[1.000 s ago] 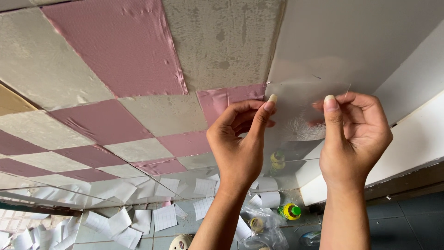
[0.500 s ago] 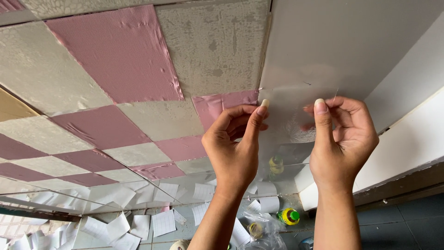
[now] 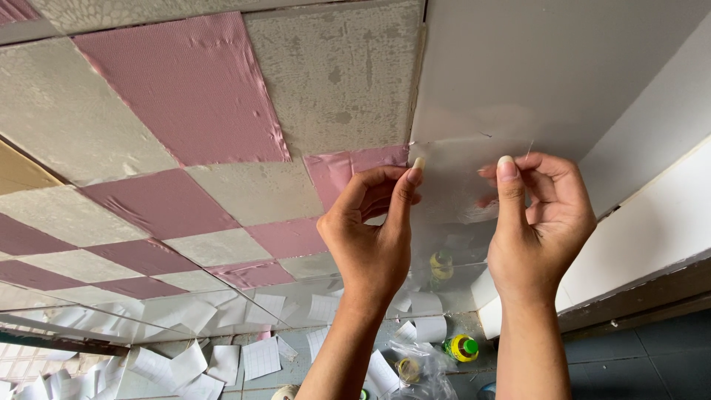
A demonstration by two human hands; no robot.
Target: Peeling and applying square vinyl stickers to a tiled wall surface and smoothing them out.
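Note:
Both of my hands are raised in front of a wall and hold a clear film sheet (image 3: 458, 178) by its upper corners. My left hand (image 3: 374, 230) pinches the left edge between thumb and fingers. My right hand (image 3: 541, 218) pinches the right edge. The sheet hangs just right of the seam where pink and grey checkered squares (image 3: 192, 96) meet a plain pale wall panel (image 3: 533, 67). A wrinkled pink square (image 3: 355, 164) lies directly left of the sheet.
Several white paper backing pieces (image 3: 259, 355) are strewn over the floor below. A small bottle with a green cap (image 3: 461, 347), a tape roll (image 3: 407, 368) and a crumpled clear bag lie there too. A white ledge (image 3: 652, 222) runs along the right.
My hands and the clear sheet have stayed at the same spot on the wall; the view has shifted slightly. The fingers hold the same pinch.

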